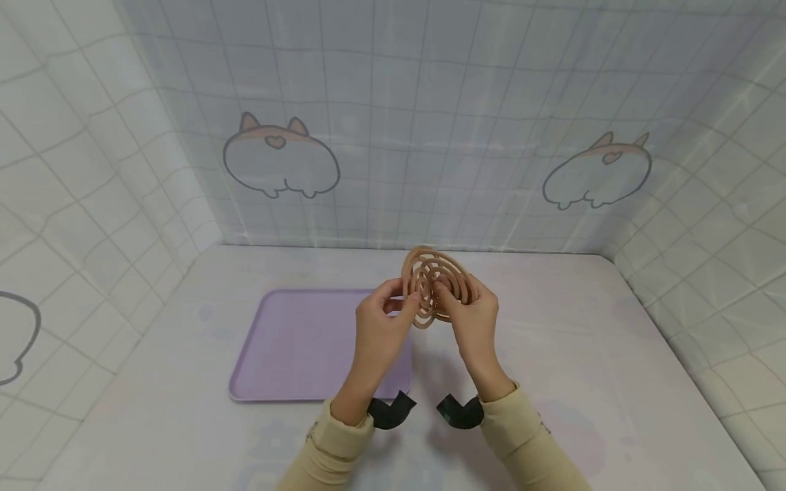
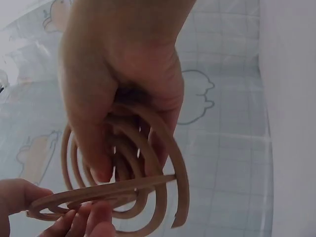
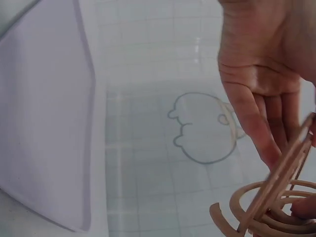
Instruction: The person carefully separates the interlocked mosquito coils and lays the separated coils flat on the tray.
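Observation:
Two light-brown wooden panels of concentric curved strips cross each other in a slotted joint, held up in front of me over the table. My left hand (image 1: 381,331) pinches the left panel (image 1: 406,266), thumb in front and fingers behind. On the other side, my right hand (image 1: 477,324) pinches the right panel (image 1: 462,278), its thumb pressing on the strips. The left wrist view shows the curved panel (image 2: 182,192) in the left hand, standing across the flatter one (image 2: 118,186). In the right wrist view the crossed panels (image 3: 269,202) are partly cut off at the lower right.
A shallow lilac tray (image 1: 307,344) lies on the white table (image 1: 614,382), left of and partly behind my left forearm. Grid-patterned curtains (image 1: 430,123) with cartoon animals enclose the back and sides. Black bands (image 1: 391,411) sit at both wrists.

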Demonstrator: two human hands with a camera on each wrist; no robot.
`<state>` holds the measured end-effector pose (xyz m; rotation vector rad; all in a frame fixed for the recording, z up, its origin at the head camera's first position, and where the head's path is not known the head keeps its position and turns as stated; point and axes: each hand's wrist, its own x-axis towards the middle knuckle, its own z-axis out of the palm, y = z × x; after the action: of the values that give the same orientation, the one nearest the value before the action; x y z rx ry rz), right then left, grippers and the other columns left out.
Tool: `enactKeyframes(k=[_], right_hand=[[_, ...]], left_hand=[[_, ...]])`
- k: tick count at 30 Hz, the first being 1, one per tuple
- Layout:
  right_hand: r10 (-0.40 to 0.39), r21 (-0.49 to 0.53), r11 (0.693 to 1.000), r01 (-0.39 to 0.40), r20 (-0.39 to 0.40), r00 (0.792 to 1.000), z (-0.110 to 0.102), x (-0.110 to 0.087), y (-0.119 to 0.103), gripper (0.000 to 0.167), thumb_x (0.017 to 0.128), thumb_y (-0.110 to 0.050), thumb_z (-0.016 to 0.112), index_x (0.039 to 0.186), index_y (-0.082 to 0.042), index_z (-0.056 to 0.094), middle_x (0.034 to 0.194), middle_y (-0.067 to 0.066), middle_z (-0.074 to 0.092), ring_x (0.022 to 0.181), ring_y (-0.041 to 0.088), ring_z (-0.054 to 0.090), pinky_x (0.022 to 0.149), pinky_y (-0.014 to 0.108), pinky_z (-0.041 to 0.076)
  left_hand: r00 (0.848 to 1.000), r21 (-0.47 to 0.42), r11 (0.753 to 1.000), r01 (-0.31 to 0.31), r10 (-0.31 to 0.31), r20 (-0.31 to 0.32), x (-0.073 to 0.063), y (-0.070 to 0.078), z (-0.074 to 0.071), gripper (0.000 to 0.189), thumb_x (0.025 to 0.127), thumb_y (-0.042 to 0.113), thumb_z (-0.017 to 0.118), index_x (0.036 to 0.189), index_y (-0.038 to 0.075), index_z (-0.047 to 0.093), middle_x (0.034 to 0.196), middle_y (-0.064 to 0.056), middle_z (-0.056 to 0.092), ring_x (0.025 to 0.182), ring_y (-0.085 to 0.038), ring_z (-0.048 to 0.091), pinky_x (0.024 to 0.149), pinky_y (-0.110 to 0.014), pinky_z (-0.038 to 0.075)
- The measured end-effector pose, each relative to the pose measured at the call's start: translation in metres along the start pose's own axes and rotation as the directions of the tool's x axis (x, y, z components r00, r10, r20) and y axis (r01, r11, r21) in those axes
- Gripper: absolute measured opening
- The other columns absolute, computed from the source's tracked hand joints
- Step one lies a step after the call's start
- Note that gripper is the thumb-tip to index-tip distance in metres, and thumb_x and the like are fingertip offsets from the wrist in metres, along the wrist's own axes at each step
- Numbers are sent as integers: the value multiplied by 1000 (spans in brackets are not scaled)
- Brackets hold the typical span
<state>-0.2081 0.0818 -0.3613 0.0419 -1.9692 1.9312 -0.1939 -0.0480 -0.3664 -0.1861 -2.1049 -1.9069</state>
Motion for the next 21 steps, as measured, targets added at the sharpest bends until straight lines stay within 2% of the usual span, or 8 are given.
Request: enactKeyframes(k=[3,5,10,17,21], right_hand=[[20,50,999,-20,3,1000,-1,5,12,23,81,-11,70,100,2,67,68,3,57,63,10,59,60,31,54],[22,76,997,-23,8,1000,-2,7,16,24,81,-12,70,101,2,67,71,8,62,65,15,64,61,37,55],[37,116,992,-38,15,999,-3,7,15,24,82,-14,71,96,5,67,76,15,66,64,20,67,58,34,55],[112,175,977,-120,57,992,-5,7,10,25,82,-11,70,99,5,65,73,4,66,67,17,66,62,32,55],[136,216,965,-151,81,987,-7,7,7,26,82,-11,70,100,6,63,72,3,65,67,16,66,63,31,55]], left_hand=[[1000,-5,1000,-2,2,-9,2,0,-3,22,86,12,64,106,2,66,98,-11,66,77,-19,65,57,-22,50],[1000,5,1000,-10,10,-16,3,0,-5,21,86,11,64,105,2,66,96,-12,66,76,-20,65,56,-21,50],[999,-1,1000,-31,31,-20,6,-1,-9,18,88,7,60,103,0,67,93,-13,67,74,-21,66,55,-23,52],[998,-139,990,14,-5,66,10,-3,-17,21,91,6,56,108,-6,62,92,-21,65,72,-23,67,58,-29,54],[994,-198,980,36,-14,110,12,-2,-22,24,92,8,56,110,-7,61,91,-25,64,73,-19,67,58,-30,54]])
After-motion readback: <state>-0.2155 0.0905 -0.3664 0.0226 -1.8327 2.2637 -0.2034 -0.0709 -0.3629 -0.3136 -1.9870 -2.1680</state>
